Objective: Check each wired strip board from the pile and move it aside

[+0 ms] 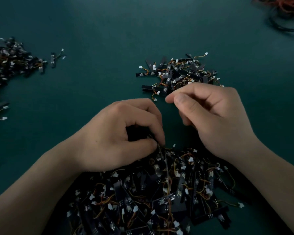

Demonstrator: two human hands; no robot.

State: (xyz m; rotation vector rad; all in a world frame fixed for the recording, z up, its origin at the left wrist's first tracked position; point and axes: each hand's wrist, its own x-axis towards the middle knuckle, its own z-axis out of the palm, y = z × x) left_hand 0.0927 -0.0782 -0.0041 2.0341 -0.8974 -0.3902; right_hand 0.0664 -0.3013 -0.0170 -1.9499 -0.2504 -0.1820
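Matt black strip boards point(159, 200) lie heaped on a smooth, matt dark-teal surface point(95, 31). Their thin wires point(168, 185) are sheathed in orange, yellow and brown plastic insulation and tipped with white plastic connectors point(135, 208). A far-corner cable bundle point(285, 12) shows red and black plastic sheathing.

two hands point(119, 134) point(210, 116), three board piles point(159, 200) point(176, 73) point(7, 65), one wire bundle point(285, 12).
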